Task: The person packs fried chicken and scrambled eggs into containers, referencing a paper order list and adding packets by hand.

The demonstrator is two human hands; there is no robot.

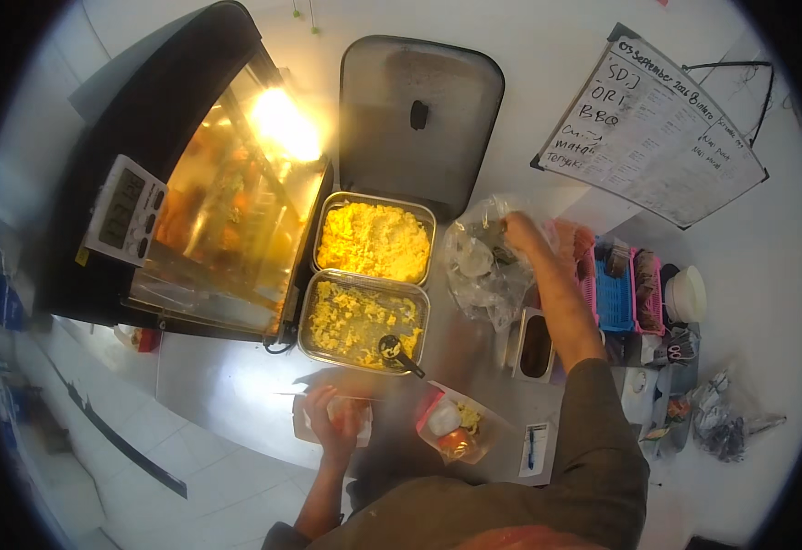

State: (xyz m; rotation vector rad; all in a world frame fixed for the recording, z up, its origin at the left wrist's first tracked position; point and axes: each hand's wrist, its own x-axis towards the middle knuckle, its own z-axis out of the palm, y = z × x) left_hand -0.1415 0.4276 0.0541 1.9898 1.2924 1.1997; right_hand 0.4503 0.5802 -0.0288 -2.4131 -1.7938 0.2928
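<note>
My left hand [336, 423] is at an open paper food box [303, 421] near the counter's front edge, its fingers by the raised lid. To the right stands another open paper box [476, 450] holding a white rounded portion, scrambled egg and an orange-red item. My right hand [521, 232] reaches into a clear plastic bag [487, 302]; its fingertips are hidden there. Scrambled egg [377, 240] fills the back metal tray. Less egg lies in the front metal tray [305, 323], where a black serving spoon [401, 357] rests.
A lit heated display cabinet [284, 234] with a digital timer [126, 210] stands left. A dark translucent lid [421, 130] leans behind the trays. Pink and blue plastic baskets [614, 295], a metal container [533, 344] and a paper with a pen [533, 450] are right. A whiteboard [648, 130] bears writing.
</note>
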